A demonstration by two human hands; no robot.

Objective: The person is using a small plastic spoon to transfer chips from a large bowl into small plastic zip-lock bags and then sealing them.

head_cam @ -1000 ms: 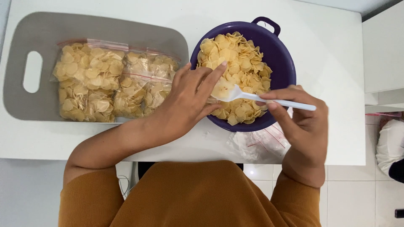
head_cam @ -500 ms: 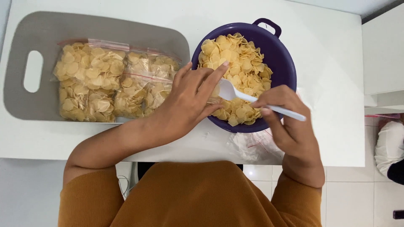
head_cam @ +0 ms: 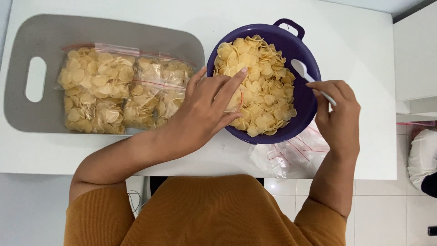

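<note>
A purple bowl point(head_cam: 310, 102) full of round yellow chips point(head_cam: 261, 79) stands on the white table point(head_cam: 359, 45). My left hand point(head_cam: 205, 107) reaches over the bowl's left rim. Its fingers pinch the mouth of a clear plastic bag point(head_cam: 237, 99) with a red strip, and the hand hides most of the bag. My right hand point(head_cam: 339, 116) is at the bowl's right side and holds a white plastic spoon point(head_cam: 300, 68) by the handle. The spoon's head is empty and lies over the right inner wall of the bowl.
Two filled zip bags of chips point(head_cam: 95, 89) point(head_cam: 157, 93) lie side by side on a grey cutting board point(head_cam: 114, 32) at the left. A pile of empty clear bags point(head_cam: 291, 155) sits at the table's front edge under the bowl's right side. A white cabinet point(head_cam: 414, 54) stands to the right.
The spoon carried chips to the bag at my left hand, then swung empty to the bowl's right rim. My right hand moved right and up. My left hand stayed put.
</note>
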